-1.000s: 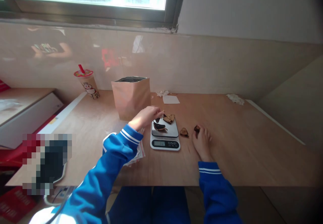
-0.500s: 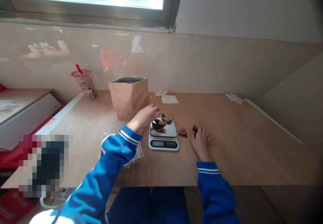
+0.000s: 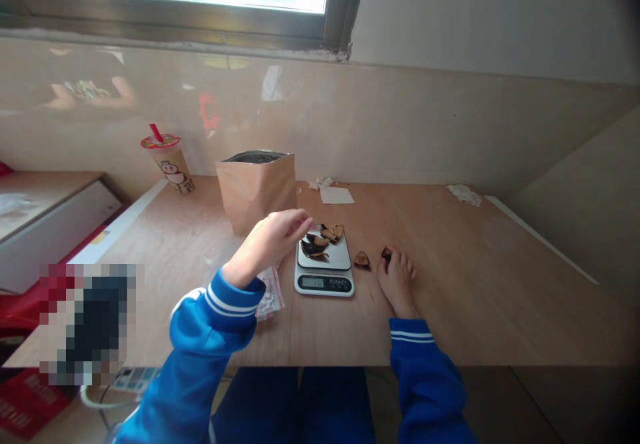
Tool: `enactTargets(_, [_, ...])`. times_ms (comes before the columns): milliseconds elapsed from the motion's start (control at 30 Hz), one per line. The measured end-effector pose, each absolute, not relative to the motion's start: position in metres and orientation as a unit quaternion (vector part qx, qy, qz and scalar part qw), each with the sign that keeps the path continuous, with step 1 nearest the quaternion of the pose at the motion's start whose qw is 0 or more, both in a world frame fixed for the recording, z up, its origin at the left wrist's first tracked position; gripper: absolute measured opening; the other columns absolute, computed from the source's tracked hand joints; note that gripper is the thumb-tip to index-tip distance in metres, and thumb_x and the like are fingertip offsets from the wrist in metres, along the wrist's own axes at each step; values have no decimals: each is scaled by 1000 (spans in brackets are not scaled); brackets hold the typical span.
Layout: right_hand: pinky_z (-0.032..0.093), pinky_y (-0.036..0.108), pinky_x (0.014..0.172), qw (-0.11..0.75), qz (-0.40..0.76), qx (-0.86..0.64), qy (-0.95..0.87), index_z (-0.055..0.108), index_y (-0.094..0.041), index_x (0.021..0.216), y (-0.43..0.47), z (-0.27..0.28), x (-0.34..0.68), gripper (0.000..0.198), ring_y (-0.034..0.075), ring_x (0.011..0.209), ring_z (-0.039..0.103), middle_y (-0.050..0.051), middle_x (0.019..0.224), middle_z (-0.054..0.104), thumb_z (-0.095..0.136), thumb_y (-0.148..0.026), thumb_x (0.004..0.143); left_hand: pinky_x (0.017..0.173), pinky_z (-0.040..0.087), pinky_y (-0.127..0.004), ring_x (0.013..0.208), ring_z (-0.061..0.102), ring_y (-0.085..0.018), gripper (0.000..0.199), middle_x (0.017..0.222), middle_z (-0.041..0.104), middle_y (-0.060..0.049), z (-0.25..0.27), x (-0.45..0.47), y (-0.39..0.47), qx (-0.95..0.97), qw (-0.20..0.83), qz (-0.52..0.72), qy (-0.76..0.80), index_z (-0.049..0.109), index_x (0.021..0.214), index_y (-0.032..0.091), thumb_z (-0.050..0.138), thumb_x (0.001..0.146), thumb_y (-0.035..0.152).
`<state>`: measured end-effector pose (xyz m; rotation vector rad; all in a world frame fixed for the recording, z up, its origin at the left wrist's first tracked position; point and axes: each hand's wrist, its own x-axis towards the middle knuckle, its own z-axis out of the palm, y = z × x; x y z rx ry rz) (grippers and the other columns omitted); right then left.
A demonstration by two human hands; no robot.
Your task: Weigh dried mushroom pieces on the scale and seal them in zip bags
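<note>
A white kitchen scale (image 3: 324, 285) stands on the table with several dark-edged, brown dried slices (image 3: 316, 247) on its plate. My left hand (image 3: 273, 241) hovers at the plate's upper left, its fingers loosely bent and nothing visible in them. On the table to the right, my right hand (image 3: 397, 277) has its fingers closed on a dried slice (image 3: 387, 254), mostly covered by the hand. One more loose slice (image 3: 362, 260) lies between that hand and the scale. The scale's display is lit, but its digits are blurred.
Behind my left hand stands an open brown paper pouch (image 3: 257, 191). Clear zip bags (image 3: 271, 295) lie left of the scale, partly under my left arm. A drink cup (image 3: 174, 167) stands at the back left. White paper (image 3: 337, 195) and crumpled tissue (image 3: 464, 195) lie near the wall.
My left hand has drawn back leftward and toward me from over the scale plate, its fingers now more bent. My right hand and the slices stay where they were.
</note>
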<state>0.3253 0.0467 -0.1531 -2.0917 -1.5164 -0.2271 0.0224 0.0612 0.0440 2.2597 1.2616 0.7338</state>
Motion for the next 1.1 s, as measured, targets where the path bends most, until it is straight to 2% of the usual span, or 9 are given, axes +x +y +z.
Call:
enactTargets(200, [37, 42, 85, 271, -85, -777, -562, 53, -15, 119, 47, -153, 325, 35, 30, 105, 50, 16, 115, 59, 43, -20, 86, 69, 47, -27, 81, 63, -17, 36, 90, 70, -3, 29, 3, 40, 782, 246, 279, 501, 64, 91, 23, 37, 94, 47])
enactTargets(367, [37, 42, 86, 268, -80, -778, -563, 53, -14, 120, 47, -153, 325, 35, 31, 107, 50, 16, 116, 59, 43, -20, 86, 72, 47, -33, 80, 63, -20, 34, 86, 67, -4, -9, -24, 30, 706, 225, 252, 622, 54, 87, 22, 34, 93, 49])
enactTargets(500, [38, 42, 85, 272, -84, -779, -558, 54, -14, 119, 48, -155, 326, 35, 30, 106, 50, 16, 114, 59, 43, -19, 86, 68, 47, -34, 75, 62, -23, 31, 80, 63, -5, -47, -42, 27, 681, 207, 192, 676, 47, 83, 22, 46, 85, 52])
enactTargets(700, [36, 42, 86, 279, -87, -774, -561, 54, -15, 118, 48, -155, 326, 34, 30, 106, 50, 15, 114, 59, 43, -20, 86, 75, 48, -36, 81, 64, -24, 20, 83, 63, -7, -66, -41, 27, 700, 232, 133, 663, 46, 77, 22, 51, 84, 40])
enactTargets(800, [36, 42, 87, 276, -77, -779, -558, 54, -16, 119, 47, -153, 326, 34, 30, 107, 50, 15, 115, 59, 42, -20, 87, 75, 49, -37, 80, 63, -24, 25, 81, 61, -7, -61, -38, 31, 694, 210, 171, 667, 45, 74, 22, 48, 87, 44])
enactTargets(900, [36, 44, 89, 269, -71, -783, -556, 53, -16, 121, 46, -152, 325, 36, 31, 111, 50, 15, 120, 59, 42, -20, 87, 76, 50, -36, 81, 62, -22, 28, 84, 59, -6, -38, -34, 37, 685, 182, 266, 654, 47, 79, 22, 42, 90, 48])
enactTargets(1033, [37, 49, 91, 273, -82, -777, -561, 54, -17, 123, 45, -152, 324, 37, 34, 118, 46, 17, 131, 52, 42, -24, 89, 82, 50, -35, 82, 59, -18, 20, 96, 57, -7, 18, -21, 49, 677, 128, 407, 600, 51, 92, 20, 43, 92, 38])
enactTargets(1100, [36, 52, 92, 280, -89, -774, -561, 56, -17, 123, 45, -152, 323, 37, 35, 121, 43, 17, 136, 47, 43, -26, 90, 89, 49, -38, 92, 59, -19, 19, 105, 56, -9, 43, -14, 61, 669, 65, 462, 579, 53, 102, 20, 41, 93, 32])
